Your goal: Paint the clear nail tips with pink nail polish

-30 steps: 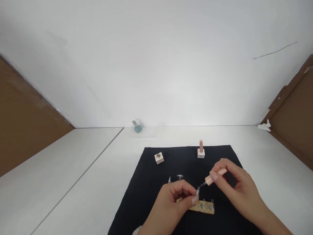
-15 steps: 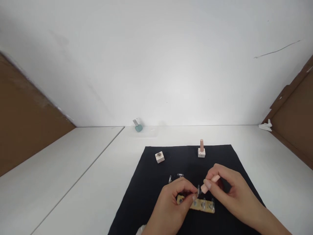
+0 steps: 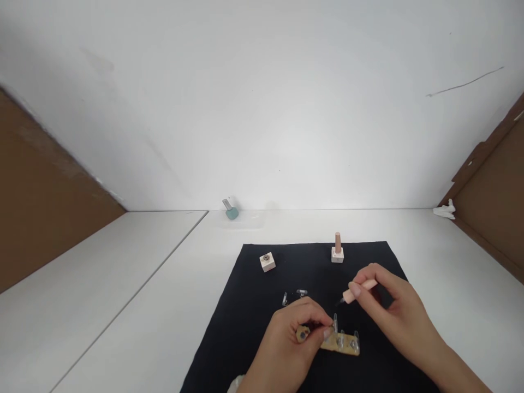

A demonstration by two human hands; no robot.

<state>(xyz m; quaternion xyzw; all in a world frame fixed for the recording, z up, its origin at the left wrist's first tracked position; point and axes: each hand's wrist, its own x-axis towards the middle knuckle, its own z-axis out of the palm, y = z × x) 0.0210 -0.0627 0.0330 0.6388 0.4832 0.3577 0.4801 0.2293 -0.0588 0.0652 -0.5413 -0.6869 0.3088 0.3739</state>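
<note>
Pinched between the thumb and index finger of my left hand point(image 3: 292, 341) is a small clear nail tip point(image 3: 335, 322), held upright. My right hand point(image 3: 395, 314) grips a pale pink brush cap point(image 3: 359, 291), its dark brush pointing down and left, apart from the nail tip. Below my left fingers lies a yellowish strip point(image 3: 347, 350) bearing clear pieces on small round mounts; my left hand hides part of it. Two loose clear pieces point(image 3: 285, 298) point(image 3: 302, 292) lie just beyond my left hand.
On the black mat point(image 3: 229, 327) sit an uncapped square bottle point(image 3: 267, 262) and a capped pink bottle point(image 3: 337, 254). Farther back, a teal bottle point(image 3: 231, 213) leans in a clear tray point(image 3: 251, 219). White scraps point(image 3: 445, 209) lie at the right by the brown side panel point(image 3: 497, 202).
My right hand has moved up and to the right with the brush cap, away from the nail tip. My left hand has barely moved, and the nail tip sits slightly lower and more upright.
</note>
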